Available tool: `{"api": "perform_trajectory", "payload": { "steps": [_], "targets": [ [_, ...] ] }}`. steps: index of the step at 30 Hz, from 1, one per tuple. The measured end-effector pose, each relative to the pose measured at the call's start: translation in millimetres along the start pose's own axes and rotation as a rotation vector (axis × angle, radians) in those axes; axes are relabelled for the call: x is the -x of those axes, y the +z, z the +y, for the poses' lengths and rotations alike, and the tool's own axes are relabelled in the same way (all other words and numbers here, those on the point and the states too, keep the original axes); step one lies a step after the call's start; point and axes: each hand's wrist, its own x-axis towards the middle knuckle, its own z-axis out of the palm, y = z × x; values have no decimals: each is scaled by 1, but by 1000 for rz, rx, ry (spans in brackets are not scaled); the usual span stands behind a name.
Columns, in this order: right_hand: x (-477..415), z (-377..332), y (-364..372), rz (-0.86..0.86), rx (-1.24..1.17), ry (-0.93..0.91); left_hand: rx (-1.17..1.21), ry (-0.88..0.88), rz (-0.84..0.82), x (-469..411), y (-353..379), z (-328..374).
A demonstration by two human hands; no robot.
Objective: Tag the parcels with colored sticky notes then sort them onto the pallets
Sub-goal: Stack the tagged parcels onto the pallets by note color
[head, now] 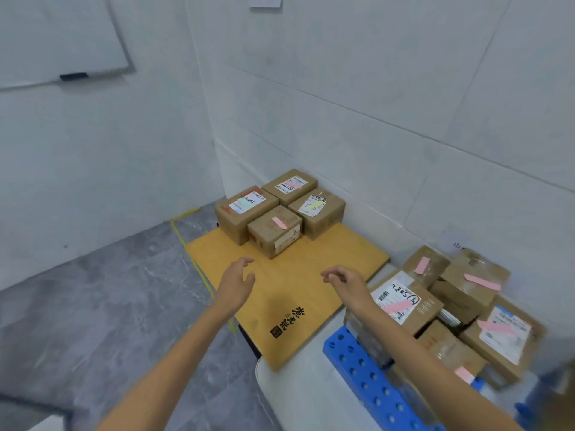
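Note:
Several brown cardboard parcels (273, 231) stand grouped at the far end of a yellow wooden pallet board (289, 293). The nearest one carries a pink sticky note (279, 222); another behind it has a yellow note (315, 206). My left hand (236, 281) and my right hand (343, 283) hover empty above the bare part of the board, fingers loosely curled and apart. To the right, a pile of parcels (460, 309) tagged with pink notes rests on a blue perforated pallet (364, 374).
White walls meet in a corner right behind the board. A whiteboard (56, 42) hangs on the left wall. Yellow tape (199, 269) marks the grey floor along the board's left side. A white surface (298, 393) lies beneath the blue pallet.

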Motion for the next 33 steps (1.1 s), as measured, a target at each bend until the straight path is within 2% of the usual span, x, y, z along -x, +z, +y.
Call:
{"api": "perform_trajectory", "payload": {
  "steps": [5,9,13,17,20,24,27,30,33],
  "targets": [
    [-59,-12,22,-60,9,58,11,21,-37,-65,-4,-13],
    [-140,-21,49,-9,-19,81,49,57,-109,-157,3,-33],
    [-219,-11,90,35,-59,215,26,51,-221,-249,26,-59],
    [-281,-8,129,133,-129,405,-41,84,-388,-303,46,-80],
    [-314,-11,149,195,-224,560,-138,127,-453,-327,61,-92],
    [-338,-5,165,234,-380,794,-339,163,-462,-342,76,-98],
    [-343,11,171,260,-343,821,-442,189,-536,-347,82,-101],
    [-338,6,164,281,-409,848,-353,132,-574,-353,80,-108],
    [-324,-3,151,291,-576,879,-154,146,-520,-352,71,-106]
  ]
}}
